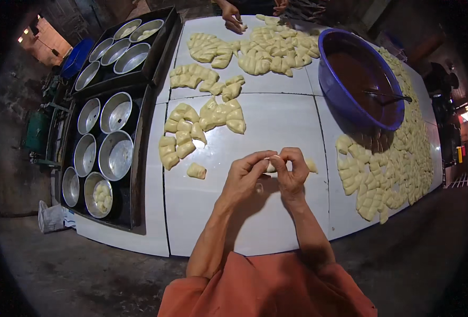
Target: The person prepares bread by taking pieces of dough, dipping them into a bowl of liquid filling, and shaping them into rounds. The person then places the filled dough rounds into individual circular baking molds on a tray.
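Over the middle of the white tiled table (276, 222), my left hand (243, 178) and my right hand (293, 174) meet with thumbs and fingertips pinched on one small piece of pale dough (270, 168). Most of that piece is hidden behind my fingers. Just beyond my right hand lies another dough piece (311, 166). A lone piece of dough (196, 170) rests to the left of my left hand. Farther off on the left, cut dough pieces (221, 115) lie in loose clusters.
Dark trays (139, 211) with round metal pans (116, 155) stand at left; one near pan holds dough balls (103, 198). A purple basin (331, 98) of brown filling (358, 79) with a utensil stands at right, beside many dough pieces (374, 190). Another person's hand (233, 17) works at the far edge.
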Demonstrator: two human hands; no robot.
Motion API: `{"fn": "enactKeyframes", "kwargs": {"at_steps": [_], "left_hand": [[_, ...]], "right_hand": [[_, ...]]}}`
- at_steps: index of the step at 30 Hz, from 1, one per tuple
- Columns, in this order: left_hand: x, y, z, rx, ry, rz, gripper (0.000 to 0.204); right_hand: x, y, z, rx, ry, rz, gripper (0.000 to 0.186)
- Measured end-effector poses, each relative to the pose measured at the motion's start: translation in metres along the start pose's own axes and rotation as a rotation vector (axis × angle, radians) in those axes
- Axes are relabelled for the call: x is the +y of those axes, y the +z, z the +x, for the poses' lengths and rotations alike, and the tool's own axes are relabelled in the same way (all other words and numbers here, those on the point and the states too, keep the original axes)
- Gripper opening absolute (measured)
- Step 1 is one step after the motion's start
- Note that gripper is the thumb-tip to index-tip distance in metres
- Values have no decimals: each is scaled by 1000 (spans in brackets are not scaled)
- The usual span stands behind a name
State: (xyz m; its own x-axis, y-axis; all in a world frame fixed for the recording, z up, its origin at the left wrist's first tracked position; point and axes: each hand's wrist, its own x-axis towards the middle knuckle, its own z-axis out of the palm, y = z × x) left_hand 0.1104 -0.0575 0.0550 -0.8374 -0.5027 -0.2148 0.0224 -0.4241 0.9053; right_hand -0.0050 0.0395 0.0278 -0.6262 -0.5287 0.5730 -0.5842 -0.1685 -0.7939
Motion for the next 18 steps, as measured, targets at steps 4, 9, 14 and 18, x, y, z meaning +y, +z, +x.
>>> {"fn": "enactKeyframes", "kwargs": {"at_steps": [4, 9, 14, 18], "left_hand": [[3, 0, -7, 19, -45, 44, 27], [-14, -10, -5, 175, -16, 146, 24], [-18, -11, -18, 138, -125, 55, 30], [7, -28, -44, 589, 64, 598, 34]], "right_hand": [[1, -5, -2, -121, 121, -116, 17], [-25, -7, -3, -159, 337, 16, 20], [-17, -23, -25, -414, 418, 120, 25], [-5, -19, -25, -618, 590, -35, 23]]}}
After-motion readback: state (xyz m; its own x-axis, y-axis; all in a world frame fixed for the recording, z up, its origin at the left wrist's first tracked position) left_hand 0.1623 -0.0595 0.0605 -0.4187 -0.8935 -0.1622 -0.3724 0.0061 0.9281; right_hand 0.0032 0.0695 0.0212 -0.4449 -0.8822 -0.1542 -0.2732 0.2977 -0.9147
